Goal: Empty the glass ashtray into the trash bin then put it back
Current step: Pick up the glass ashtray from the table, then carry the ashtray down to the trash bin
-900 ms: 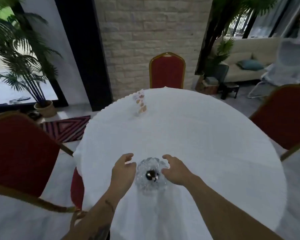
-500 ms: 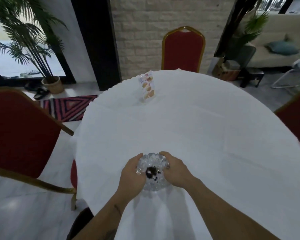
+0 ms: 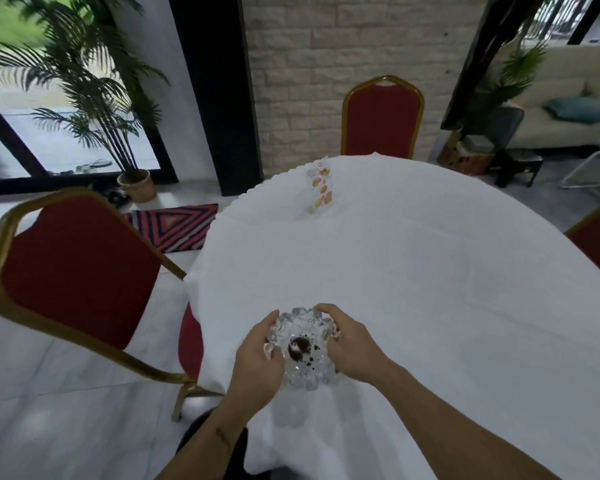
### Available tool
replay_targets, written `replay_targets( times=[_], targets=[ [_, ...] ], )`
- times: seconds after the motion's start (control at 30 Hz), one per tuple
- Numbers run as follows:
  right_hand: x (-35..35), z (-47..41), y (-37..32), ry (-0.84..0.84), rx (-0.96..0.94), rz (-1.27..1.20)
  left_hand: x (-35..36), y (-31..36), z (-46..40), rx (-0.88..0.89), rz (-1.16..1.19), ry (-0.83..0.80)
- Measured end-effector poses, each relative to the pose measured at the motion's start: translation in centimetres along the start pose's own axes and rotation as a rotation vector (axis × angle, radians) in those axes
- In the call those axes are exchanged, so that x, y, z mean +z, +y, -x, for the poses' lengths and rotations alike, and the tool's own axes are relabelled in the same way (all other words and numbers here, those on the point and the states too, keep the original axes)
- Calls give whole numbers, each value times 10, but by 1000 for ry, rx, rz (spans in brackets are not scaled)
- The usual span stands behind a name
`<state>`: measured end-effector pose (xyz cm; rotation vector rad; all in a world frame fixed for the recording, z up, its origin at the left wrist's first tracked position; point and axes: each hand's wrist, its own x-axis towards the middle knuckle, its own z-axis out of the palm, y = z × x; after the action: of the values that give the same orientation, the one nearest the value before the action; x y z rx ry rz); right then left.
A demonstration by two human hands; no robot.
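Both hands grasp the glass ashtray (image 3: 300,351) at the near edge of the white-clothed worktop (image 3: 413,282): the left hand (image 3: 257,365) clasps its left rim, the right hand (image 3: 352,348) its right. Dark ash sits in its bowl. Farther off a printed card (image 3: 321,188) stands upright, with a red chair (image 3: 381,116) behind.

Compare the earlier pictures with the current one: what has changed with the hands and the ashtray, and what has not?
Both hands closed in from either side: the left hand and right hand now grip the glass ashtray, earlier untouched. The dark ash stays inside, and the menu card stands where it was on the white table.
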<state>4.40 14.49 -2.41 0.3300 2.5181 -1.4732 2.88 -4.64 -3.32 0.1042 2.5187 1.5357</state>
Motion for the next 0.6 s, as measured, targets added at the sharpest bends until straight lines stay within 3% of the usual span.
replay_targets(
  times=[0.6],
  targets=[
    [233, 108, -88, 94, -197, 41, -211, -97, 128, -15, 202, 6]
  ],
)
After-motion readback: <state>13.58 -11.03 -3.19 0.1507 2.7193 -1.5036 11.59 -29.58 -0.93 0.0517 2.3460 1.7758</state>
